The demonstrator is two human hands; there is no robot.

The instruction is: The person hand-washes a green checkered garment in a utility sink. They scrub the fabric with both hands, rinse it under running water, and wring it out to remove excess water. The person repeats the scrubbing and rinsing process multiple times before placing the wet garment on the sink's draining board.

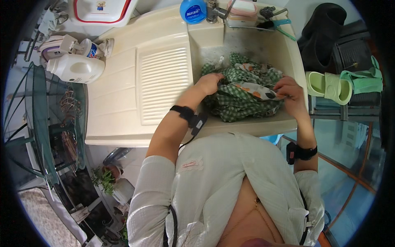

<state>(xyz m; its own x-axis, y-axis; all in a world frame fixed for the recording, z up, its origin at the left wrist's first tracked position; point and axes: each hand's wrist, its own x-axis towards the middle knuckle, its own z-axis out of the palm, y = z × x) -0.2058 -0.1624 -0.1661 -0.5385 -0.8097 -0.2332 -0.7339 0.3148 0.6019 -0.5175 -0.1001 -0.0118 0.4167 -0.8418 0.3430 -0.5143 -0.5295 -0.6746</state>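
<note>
A green-and-white checked cloth (pixel 237 108) with white printed parts bearing orange and dark spots lies bunched in the cream laundry sink (pixel 277 46). At its left side, my left hand (pixel 211 83) grips a fold, with the fingertips partly hidden in the cloth. My right hand (pixel 290 92) pinches the white printed part at the right, near the basin's right wall. Left of the basin is the sink's ribbed washboard (pixel 163 83).
A blue detergent bottle (pixel 193 11), a metal faucet (pixel 213 12), a soap box (pixel 242 14) and brushes (pixel 277 24) line the back edge. A white jug (pixel 80 68) lies at the left. Green slippers (pixel 330 86) and black boots (pixel 322 34) stand on the right.
</note>
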